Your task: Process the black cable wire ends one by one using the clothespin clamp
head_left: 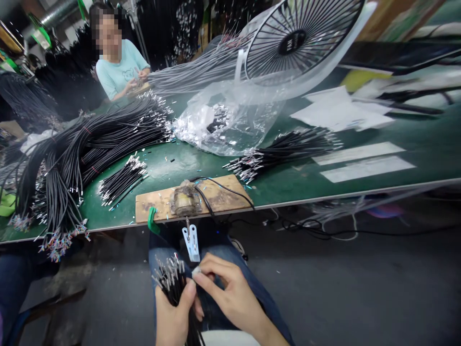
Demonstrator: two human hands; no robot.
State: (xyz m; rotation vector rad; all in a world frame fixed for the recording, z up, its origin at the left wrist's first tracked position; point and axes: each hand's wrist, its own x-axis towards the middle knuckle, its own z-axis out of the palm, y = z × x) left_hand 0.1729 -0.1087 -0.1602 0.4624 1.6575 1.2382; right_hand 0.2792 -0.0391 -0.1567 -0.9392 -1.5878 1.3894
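Blk cable bundle (175, 289) in L hand (173, 318), btwn thumb & fingers.

room is tight between held cables (174, 292) and blue clip (194, 250), open toward the right.

The left hand (175, 315) grips 1 black cable bundle (174, 287).

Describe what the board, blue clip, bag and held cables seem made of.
Board: probably wood, tan, dull and stained. Clip: likely plastic, smooth, pale blue. Bag: probably thin plastic, clear with shiny creases. Cables: perhaps plastic or rubber sheathing, black; silvery tips look metallic.
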